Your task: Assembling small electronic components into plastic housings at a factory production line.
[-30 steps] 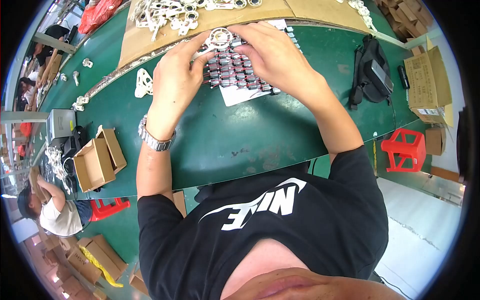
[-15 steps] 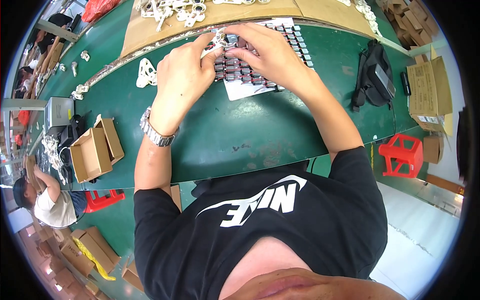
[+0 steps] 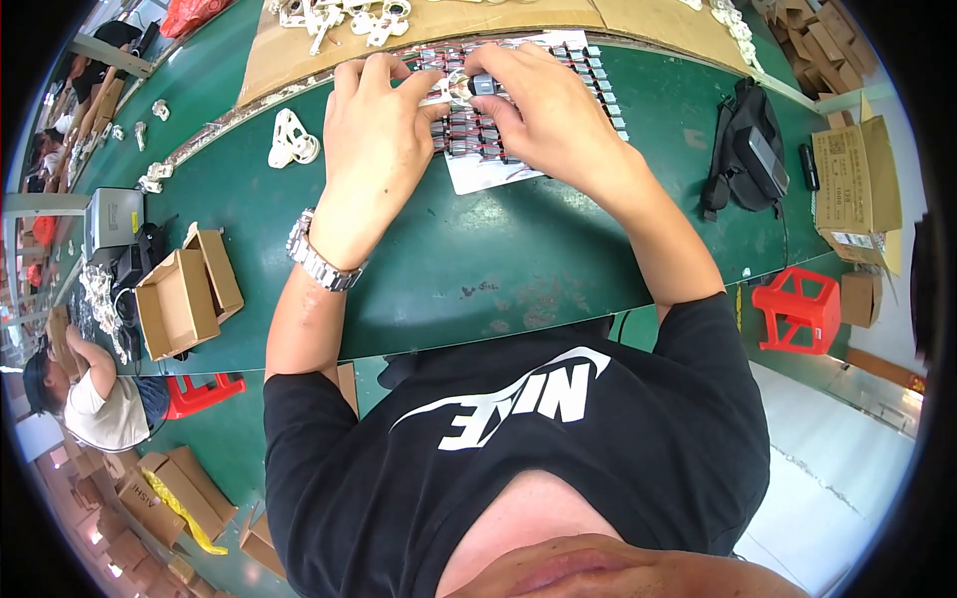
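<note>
While both hands work near the table's far side, the left hand (image 3: 384,125) pinches a white part (image 3: 446,90) between thumb and fingertips, and the right hand (image 3: 553,105) has thumb and forefinger pressed on a grey motor (image 3: 482,85). Both things are above rows of small motors (image 3: 478,135) with red and dark wires, on a white sheet (image 3: 478,177). The held motor's long axis runs roughly left to right, one end pointing at the white part, the other toward the right palm. The white part also lies roughly crosswise; how far the two fit together cannot be told, as fingers hide the join.

Just beyond the hands, a raised strip borders a brown board (image 3: 518,18) strewn with white pieces (image 3: 349,18), so the nearest edge is on the far side. Toward the body, a wide stretch of green tabletop (image 3: 478,249) gives room between the forearms, down to the near edge just before the black shirt (image 3: 638,419). On the left, a white bracket (image 3: 292,140) lies near the left hand; on the right, more tabletop separates the right forearm from a black bag (image 3: 743,154).
</note>
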Demonstrator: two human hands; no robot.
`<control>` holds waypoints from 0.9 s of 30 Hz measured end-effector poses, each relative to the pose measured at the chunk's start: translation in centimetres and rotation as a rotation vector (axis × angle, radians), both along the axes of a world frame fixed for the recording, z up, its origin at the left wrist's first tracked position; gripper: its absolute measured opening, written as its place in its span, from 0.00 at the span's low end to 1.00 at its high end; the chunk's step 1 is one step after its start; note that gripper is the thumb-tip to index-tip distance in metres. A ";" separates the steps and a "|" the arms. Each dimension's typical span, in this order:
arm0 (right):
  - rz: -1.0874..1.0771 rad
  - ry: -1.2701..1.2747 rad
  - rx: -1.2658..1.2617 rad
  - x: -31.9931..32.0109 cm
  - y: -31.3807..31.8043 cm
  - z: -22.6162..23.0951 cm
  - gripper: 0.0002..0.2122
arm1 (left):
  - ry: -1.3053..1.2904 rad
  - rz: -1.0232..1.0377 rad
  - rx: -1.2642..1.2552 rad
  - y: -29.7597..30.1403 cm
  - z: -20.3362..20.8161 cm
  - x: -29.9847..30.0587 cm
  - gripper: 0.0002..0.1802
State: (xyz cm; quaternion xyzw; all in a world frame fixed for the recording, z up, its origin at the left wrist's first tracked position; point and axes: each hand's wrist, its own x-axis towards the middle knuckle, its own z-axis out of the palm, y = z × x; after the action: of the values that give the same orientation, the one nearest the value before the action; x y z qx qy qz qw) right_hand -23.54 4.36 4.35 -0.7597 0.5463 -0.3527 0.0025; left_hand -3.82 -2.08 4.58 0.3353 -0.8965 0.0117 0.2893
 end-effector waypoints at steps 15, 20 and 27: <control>-0.046 0.366 -0.142 0.5 0.0 0.4 0.13 | 0.027 0.031 -0.012 1.0 0.2 -0.2 0.14; -0.018 0.277 -0.260 0.3 -0.6 0.0 0.16 | 0.054 0.024 -0.018 0.8 0.2 -0.1 0.13; 0.079 0.076 -0.156 0.6 -0.4 0.6 0.17 | 0.075 0.013 -0.005 0.9 0.4 0.1 0.13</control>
State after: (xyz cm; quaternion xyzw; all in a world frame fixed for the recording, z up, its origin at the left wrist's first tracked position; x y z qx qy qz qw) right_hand -22.98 3.99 4.91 -0.7914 0.4865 -0.3648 -0.0632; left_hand -3.74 -1.17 4.96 0.3405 -0.8828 0.0034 0.3235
